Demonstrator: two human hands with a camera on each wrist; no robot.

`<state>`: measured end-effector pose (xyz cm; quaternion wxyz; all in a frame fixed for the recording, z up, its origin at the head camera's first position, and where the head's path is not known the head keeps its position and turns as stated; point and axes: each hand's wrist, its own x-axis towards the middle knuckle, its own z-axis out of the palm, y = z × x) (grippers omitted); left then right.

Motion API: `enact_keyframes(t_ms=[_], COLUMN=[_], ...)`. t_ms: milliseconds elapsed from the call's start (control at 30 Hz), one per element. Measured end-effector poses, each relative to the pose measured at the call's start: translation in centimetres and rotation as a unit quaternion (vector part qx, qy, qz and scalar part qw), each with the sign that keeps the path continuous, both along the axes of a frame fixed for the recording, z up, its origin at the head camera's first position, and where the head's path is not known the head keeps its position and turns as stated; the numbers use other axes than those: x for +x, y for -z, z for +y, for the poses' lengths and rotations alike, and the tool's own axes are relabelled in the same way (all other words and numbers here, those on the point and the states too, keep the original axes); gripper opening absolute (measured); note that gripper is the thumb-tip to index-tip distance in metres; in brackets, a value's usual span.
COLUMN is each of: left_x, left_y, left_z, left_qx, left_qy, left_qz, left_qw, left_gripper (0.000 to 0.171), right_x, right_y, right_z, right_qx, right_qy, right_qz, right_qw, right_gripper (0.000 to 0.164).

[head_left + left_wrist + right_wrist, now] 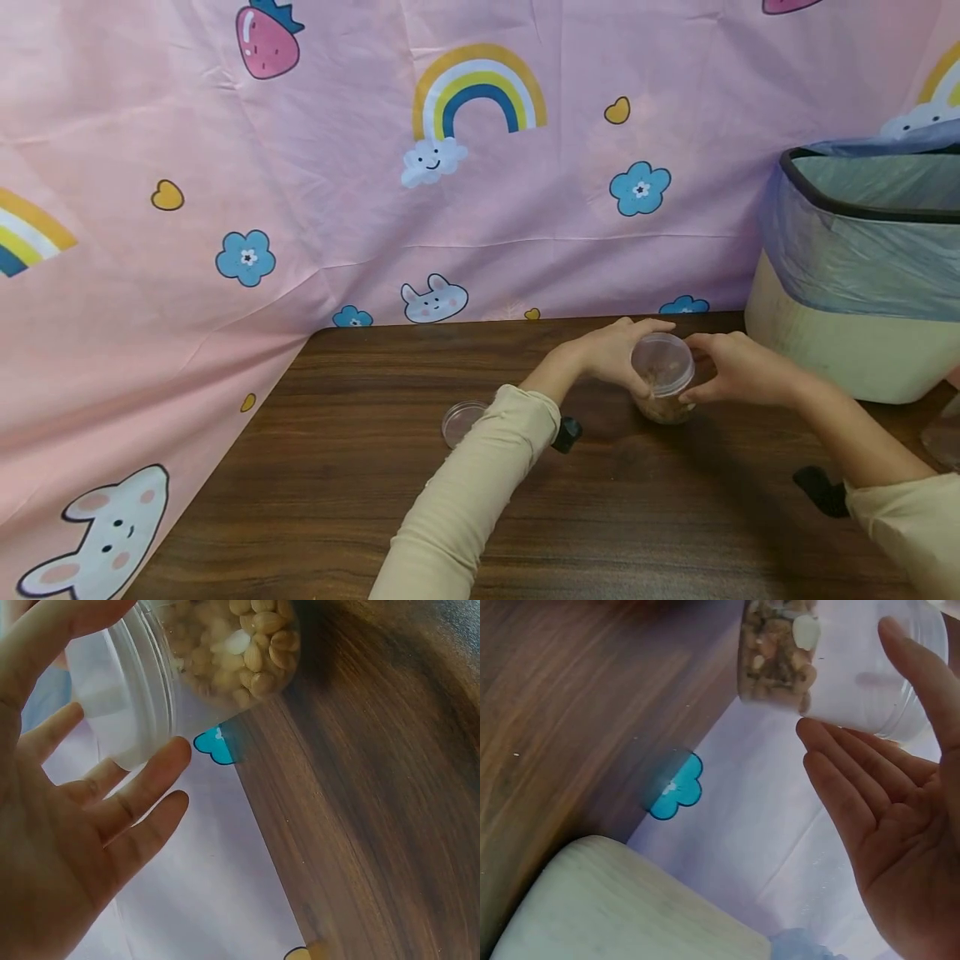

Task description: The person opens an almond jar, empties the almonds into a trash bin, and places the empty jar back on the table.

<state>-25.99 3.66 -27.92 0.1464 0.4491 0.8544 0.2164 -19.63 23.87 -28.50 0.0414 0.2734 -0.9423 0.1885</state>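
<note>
A clear round jar [663, 408] of what look like shelled peanuts stands on the wooden table, toward the back right. Its translucent lid [663, 360] sits on top. My left hand [611, 354] grips the lid from the left; in the left wrist view its fingers and thumb curve round the lid's edge, some fingertips apart from it. From the right, my right hand [742, 367] holds the jar between thumb and fingers. The right wrist view shows that thumb on the clear upper wall, above the nuts [776, 656]. A small pale piece [238, 642] lies among them.
A round clear lid or shallow dish [462, 423] lies left of the jar, partly behind my left sleeve. A cream bin [840, 333] with a bluish liner stands at the back right. Another clear container [943, 437] is cut off at the right edge. Patterned pink cloth [337, 125] hangs behind.
</note>
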Motion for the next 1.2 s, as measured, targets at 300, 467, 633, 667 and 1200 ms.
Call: enact_keyframes(t_ms=[300,467,633,667,1200], left_x=[0.2,0.1,0.0,0.0,0.4], left_y=[0.1,0.1,-0.1,-0.1,0.1], left_z=[-0.6,-1.5,-2.3,-2.5,-4.7], left_qx=[0.001,0.05,0.106,0.114,0.147], left_qy=[-0.013,-0.011,-0.011,-0.012,-0.066], left_qz=[0.023,0.007,-0.022,-0.027,-0.081], left_qw=[0.9997,0.9986,0.994,0.9931,0.9836], left_gripper=[0.083,0.082,0.082,0.082,0.082], right_x=[0.1,0.3,0.4,0.4,-0.2], right_y=[-0.3,-0.2,0.3,0.4,0.5], right_z=[-0.2,-0.3,-0.6,-0.6,-2.1], right_qx=[0.007,-0.017,-0.07,-0.077,-0.071], right_qy=[-0.006,-0.001,-0.015,-0.018,-0.003], right_qz=[-0.004,0.001,-0.005,-0.003,0.031], right_qw=[1.0,1.0,0.997,0.997,0.997], right_gripper=[0.069,0.075,0.085,0.087,0.089])
